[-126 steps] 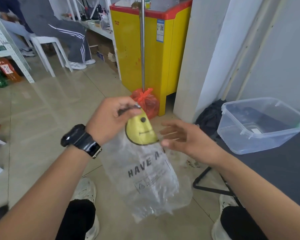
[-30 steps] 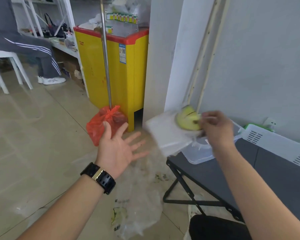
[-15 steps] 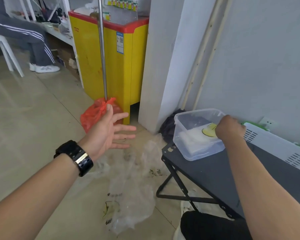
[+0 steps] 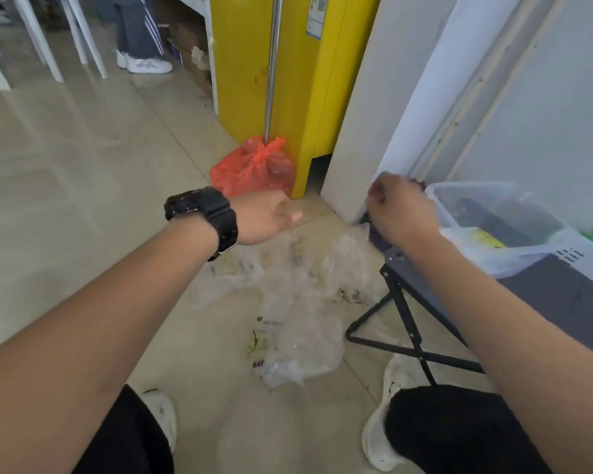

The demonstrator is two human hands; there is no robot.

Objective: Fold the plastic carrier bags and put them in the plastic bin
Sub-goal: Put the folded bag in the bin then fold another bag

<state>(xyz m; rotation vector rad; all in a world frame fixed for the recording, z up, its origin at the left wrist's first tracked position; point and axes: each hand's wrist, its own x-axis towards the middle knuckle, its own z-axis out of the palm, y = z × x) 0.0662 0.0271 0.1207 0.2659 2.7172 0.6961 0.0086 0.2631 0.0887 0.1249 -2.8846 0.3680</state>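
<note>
The clear plastic bin point(image 4: 514, 203) stands on the far left corner of the dark folding table point(image 4: 545, 295). A folded bag point(image 4: 483, 238) with a yellow print lies flat on the bin's bottom, against the near wall.

The right hand point(image 4: 403, 210) hangs over the table's left edge, just in front of the bin's left rim. Its fingers are curled in toward the palm, and nothing shows in its grasp. Whether it touches the rim cannot be told.

The left hand point(image 4: 264, 217), with a black watch point(image 4: 202, 213) on its wrist, reaches out and down over the floor, well apart from the table. Only its back and thumb show. The fingers point away from the camera and are hidden, so it is unclear whether they are spread or closed.

Beneath both forearms, a loose pile of clear carrier bags point(image 4: 298, 302) lies crumpled on the tiled floor beside the table's left leg frame, with some black and yellow print showing. Beyond it, a tied red bag point(image 4: 254, 169) sits at the foot of a metal pole point(image 4: 271, 70), against a yellow cabinet point(image 4: 298, 80). The person's white shoes point(image 4: 391, 388) flank the pile.
</note>
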